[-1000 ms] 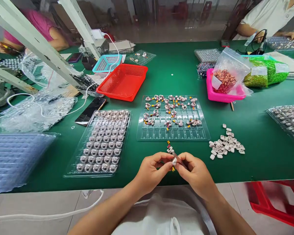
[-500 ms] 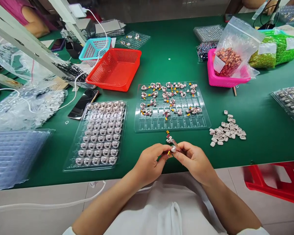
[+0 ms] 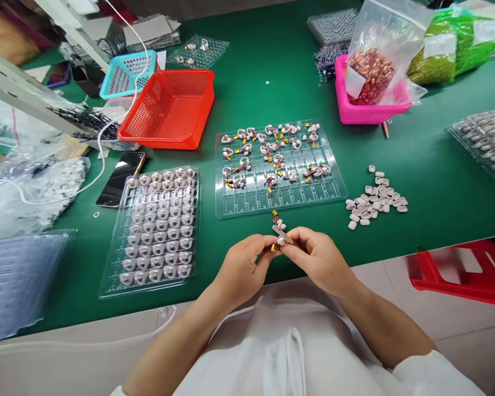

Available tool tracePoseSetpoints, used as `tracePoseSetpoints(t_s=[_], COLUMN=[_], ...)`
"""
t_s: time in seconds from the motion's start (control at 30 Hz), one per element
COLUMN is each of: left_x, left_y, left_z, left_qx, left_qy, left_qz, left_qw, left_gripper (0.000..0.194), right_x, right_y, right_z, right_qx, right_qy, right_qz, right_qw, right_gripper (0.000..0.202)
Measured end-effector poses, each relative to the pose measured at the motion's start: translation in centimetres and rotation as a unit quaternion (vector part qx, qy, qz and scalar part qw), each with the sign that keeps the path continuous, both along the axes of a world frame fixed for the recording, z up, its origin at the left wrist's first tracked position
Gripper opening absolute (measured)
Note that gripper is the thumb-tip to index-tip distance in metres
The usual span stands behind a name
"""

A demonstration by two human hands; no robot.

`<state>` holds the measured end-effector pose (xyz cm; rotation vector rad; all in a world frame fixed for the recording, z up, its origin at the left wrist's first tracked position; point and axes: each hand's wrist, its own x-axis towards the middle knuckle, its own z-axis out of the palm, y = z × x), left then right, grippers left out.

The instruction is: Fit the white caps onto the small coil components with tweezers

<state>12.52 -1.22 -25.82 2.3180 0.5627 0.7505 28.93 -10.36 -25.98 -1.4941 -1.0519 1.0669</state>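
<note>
In front of my body, both hands meet over the near side of the table. My left hand (image 3: 243, 267) is closed, thumb and forefinger pinching a small white earphone part (image 3: 281, 241) with a gold-coloured piece on it. My right hand (image 3: 319, 257) is closed too, around a thin flat tool (image 3: 284, 235) whose tip points up and left, and its fingertips touch the same part. Just beyond the fingers lies another white part with red wires and a gold piece (image 3: 275, 213). Farther back is a clear tray (image 3: 247, 208) with several similar wired parts.
Left are a tray of whitish shells (image 3: 159, 236), a phone (image 3: 121, 179), stacked clear trays (image 3: 20, 280) and a red basket (image 3: 171, 118). Loose white caps (image 3: 375, 201) lie right, before a pink basket (image 3: 373, 114) holding a bag of copper-coloured pieces (image 3: 371, 74). A red stool (image 3: 462, 275) stands below.
The camera view has shifted, so the table's contents appear turned and moved left. The tool now lies across the table-side part from this angle. Both hands keep their hold on the part and tool.
</note>
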Motion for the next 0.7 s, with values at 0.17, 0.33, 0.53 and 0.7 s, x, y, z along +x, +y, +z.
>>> tracePoseSetpoints(t_s=[0.17, 0.33, 0.53, 0.7], left_x=[0.0, 0.0, -0.1, 0.0], left_y=[0.0, 0.0, -0.1, -0.5], left_z=[0.0, 0.0, -0.1, -0.1], left_qx=[0.017, -0.002, -0.062, -0.195], left_qy=[0.001, 0.005, 0.000, -0.011], left_qz=[0.001, 0.006, 0.003, 0.028], left_qw=[1.000, 1.000, 0.998, 0.980], left_gripper=[0.019, 0.018, 0.017, 0.015], right_x=[-0.2, -0.1, 0.7, 1.3], right_y=[0.0, 0.1, 0.2, 0.5], right_z=[0.0, 0.1, 0.3, 0.5], right_qx=[0.014, 0.013, -0.006, -0.023], right_qy=[0.002, -0.004, -0.042, -0.043], right_qz=[-0.014, 0.001, 0.054, 0.085], right_qw=[1.000, 1.000, 0.998, 0.995], right_gripper=[0.023, 0.023, 0.022, 0.018])
